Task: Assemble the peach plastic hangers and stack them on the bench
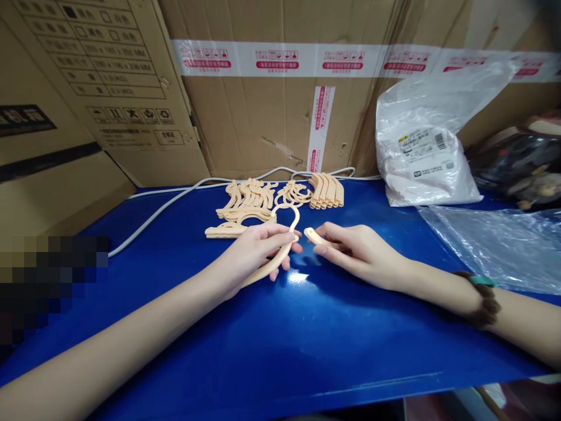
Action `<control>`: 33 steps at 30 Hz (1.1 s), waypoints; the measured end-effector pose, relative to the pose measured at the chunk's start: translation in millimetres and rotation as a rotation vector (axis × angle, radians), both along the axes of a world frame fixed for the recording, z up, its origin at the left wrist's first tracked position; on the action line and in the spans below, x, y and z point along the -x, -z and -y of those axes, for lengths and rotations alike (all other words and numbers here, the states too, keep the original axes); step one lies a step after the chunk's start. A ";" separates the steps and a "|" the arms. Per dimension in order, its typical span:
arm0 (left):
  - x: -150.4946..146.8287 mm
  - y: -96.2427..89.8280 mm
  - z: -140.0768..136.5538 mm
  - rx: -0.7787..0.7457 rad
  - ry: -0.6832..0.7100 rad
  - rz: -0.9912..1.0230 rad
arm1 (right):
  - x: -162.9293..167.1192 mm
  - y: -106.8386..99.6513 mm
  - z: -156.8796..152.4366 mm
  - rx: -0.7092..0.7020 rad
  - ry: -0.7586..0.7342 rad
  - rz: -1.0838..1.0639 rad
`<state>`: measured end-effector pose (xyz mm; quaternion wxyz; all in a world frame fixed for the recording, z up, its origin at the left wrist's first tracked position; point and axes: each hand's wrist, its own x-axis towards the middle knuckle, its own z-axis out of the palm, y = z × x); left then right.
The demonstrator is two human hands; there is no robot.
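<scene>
My left hand (258, 248) is closed around a cream plastic hanger arm (268, 270) with a hook (297, 220) at its top end. The thumb presses where hook and arm meet. Just to the right, my right hand (366, 254) pinches a second cream hanger arm (312, 235). Its rounded end, with a small hole, points at the hook joint across a narrow gap. Most of that second arm is hidden by my fingers. Behind my hands lie loose hanger hooks (294, 192), a stack of curved hanger arms (326, 191) and a pile of more cream hanger pieces (249, 196).
The blue table (280, 345) stretches to its front edge below. Cardboard boxes (272, 117) wall off the back and left. A white cable (162, 213) runs behind the pieces. A white plastic package (423, 152) and a clear plastic bag (499, 245) lie at the right.
</scene>
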<state>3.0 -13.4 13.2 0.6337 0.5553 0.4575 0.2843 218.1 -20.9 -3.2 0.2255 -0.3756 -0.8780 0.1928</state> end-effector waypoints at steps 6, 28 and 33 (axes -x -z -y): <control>2.0 2.9 -1.7 -0.017 0.011 -0.029 | 2.4 -0.3 0.1 -0.019 -0.031 0.122; 5.8 7.4 -4.2 -0.006 0.075 -0.057 | 2.9 2.3 -1.7 -0.194 0.025 0.271; 8.6 6.8 -4.8 0.000 0.125 -0.067 | 3.4 1.8 -0.2 -0.287 0.059 0.327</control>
